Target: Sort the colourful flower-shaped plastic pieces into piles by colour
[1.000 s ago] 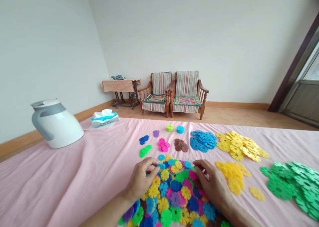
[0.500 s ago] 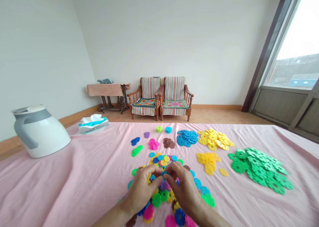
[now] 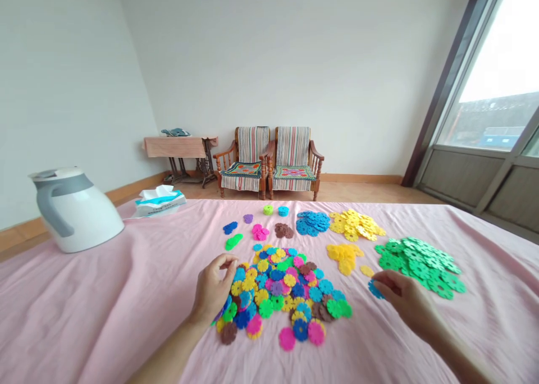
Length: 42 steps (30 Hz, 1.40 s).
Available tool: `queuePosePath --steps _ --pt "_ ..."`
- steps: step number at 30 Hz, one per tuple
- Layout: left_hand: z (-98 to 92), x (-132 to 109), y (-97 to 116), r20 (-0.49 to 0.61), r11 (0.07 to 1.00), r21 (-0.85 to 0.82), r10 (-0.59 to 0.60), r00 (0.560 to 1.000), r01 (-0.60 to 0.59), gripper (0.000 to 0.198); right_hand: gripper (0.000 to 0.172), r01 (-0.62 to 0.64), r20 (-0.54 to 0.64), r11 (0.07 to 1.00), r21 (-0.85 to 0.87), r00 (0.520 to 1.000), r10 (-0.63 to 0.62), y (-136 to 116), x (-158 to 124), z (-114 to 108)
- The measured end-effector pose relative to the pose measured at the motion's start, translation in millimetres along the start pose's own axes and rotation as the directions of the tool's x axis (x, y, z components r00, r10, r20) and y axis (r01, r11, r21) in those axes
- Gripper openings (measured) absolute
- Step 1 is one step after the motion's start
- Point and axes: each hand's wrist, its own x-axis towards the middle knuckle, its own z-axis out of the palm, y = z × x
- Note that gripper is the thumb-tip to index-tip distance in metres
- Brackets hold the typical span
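My right hand (image 3: 404, 300) pinches a blue flower-shaped plastic disc (image 3: 374, 289) between thumb and fingers. It hovers to the right of the mixed pile, close to a lone yellow disc (image 3: 366, 270) and the green disc pile (image 3: 425, 266). At the left edge of the mixed pile of coloured discs (image 3: 277, 288), my left hand (image 3: 213, 288) is curled, its thumb and index fingertips brought together. Whatever may be between those tips is too small to make out. Pink, brown, purple, green, yellow and blue discs overlap in the mixed pile.
Sorted groups lie behind: blue (image 3: 313, 223), yellow (image 3: 356, 225), paler yellow (image 3: 345, 257), brown (image 3: 283, 230) and pink (image 3: 260, 232). A white kettle (image 3: 84, 218) and a tissue pack (image 3: 160, 201) stand left on the pink cloth (image 3: 138, 294). Two armchairs (image 3: 292, 162) stand beyond.
My hands were together over the mixed pile and have parted. The right moved far right with a blue disc; the left drew back to the pile's left edge.
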Motion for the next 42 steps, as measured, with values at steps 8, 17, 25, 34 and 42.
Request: queuePosePath --steps 8,17,25,34,42 --pt "-0.3 6.8 -9.3 -0.050 0.999 0.030 -0.009 0.999 0.011 0.026 0.036 -0.079 -0.049 0.996 -0.051 0.996 0.076 46.7 -15.3 -11.1" --pt "2.7 8.4 -12.8 -0.058 0.999 0.045 -0.013 0.998 0.016 0.026 0.034 0.093 -0.005 0.990 -0.102 0.996 -0.094 -10.9 -26.2 23.3" --pt "1.0 7.7 -14.3 -0.066 0.998 0.059 -0.011 0.998 0.015 0.026 0.018 0.121 0.036 0.989 -0.085 0.992 -0.118 -28.0 -15.7 67.3" --pt "2.6 7.3 -13.2 -0.059 0.998 0.063 0.028 0.998 -0.024 0.023 0.018 0.127 0.085 0.987 0.093 0.987 -0.135 -37.9 -6.7 67.0" --pt "4.5 8.7 -14.8 -0.049 0.998 0.062 0.026 0.998 -0.023 0.022 0.036 0.034 -0.153 0.990 0.136 0.988 -0.013 -20.5 -1.8 21.0"
